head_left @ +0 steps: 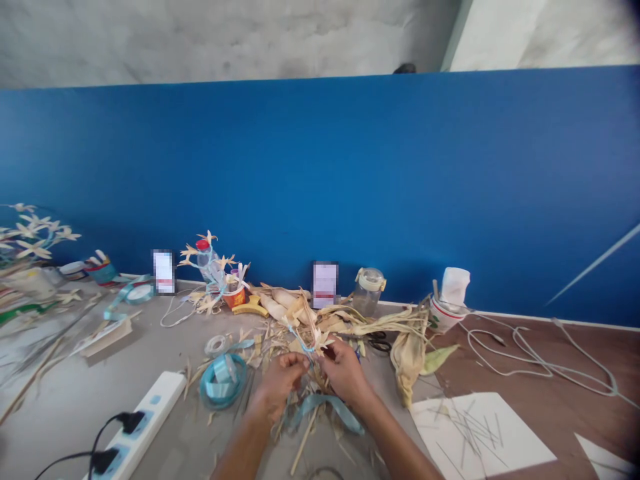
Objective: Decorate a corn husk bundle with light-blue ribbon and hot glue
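My left hand (284, 381) is closed in a pinch at the middle of the table, fingertips at a thin stem wrapped in light blue (303, 344). Close beside it, my right hand (344, 375) pinches the same stem just below a cream husk flower (323, 339). The exact grip of the fingertips is partly hidden. A loose light blue ribbon (327, 403) lies between my forearms. Dried corn husks (285, 303) are heaped behind my hands. To the left sits a roll of blue ribbon (223, 377) in a round blue holder.
A white power strip (143, 423) with black plugs lies front left. Husk flowers stand by a bottle (206, 263). Two phones (164, 272), a lidded jar (369, 292) and a cup (447, 312) line the blue partition (320, 180). Wires lie on white paper (480, 433); white cables (540, 360) are right.
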Motion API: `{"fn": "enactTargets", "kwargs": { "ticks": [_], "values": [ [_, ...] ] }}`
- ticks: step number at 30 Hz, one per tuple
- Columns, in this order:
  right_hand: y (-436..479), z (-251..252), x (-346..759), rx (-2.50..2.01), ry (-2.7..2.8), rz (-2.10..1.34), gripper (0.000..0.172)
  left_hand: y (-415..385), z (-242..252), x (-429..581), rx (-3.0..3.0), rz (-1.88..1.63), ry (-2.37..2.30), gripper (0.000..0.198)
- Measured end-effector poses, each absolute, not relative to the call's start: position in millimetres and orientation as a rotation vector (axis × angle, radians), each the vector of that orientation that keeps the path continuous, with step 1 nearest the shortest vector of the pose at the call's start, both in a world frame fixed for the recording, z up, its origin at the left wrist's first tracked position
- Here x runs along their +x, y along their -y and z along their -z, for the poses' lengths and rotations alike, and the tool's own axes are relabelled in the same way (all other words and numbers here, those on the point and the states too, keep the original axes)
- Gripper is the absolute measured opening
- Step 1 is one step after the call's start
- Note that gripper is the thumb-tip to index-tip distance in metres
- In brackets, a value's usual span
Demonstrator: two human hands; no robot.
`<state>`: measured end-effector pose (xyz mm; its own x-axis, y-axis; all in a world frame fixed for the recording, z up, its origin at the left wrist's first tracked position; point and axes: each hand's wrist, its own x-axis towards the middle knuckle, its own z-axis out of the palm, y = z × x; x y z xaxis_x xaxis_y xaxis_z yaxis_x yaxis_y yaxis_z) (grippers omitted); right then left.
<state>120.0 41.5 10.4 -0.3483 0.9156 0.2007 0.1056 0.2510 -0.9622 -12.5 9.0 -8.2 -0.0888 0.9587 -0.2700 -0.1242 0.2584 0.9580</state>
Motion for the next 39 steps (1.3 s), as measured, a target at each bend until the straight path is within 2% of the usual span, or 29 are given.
{"fn": "enactTargets", "kwargs": {
  "ticks": [6,16,39],
  "values": [
    [-35.6,-5.5,122.9,-1.026,1.926,-0.788,0.009,-8.7,5.0,-14.1,0.858,-1.191,-1.248,0.031],
    [-32.7,-12.8,124.7,-0.819,2.152,-0.676,0.016,-10.0,7.7,-14.0,0.955,-1.188,-1.233,0.033],
    [-37.3,-13.9,129.8,-0.874,1.942,-0.982,0.012,-8.8,4.3,-13.2,0.875,-1.159,-1.202,0.036]
  ]
}}
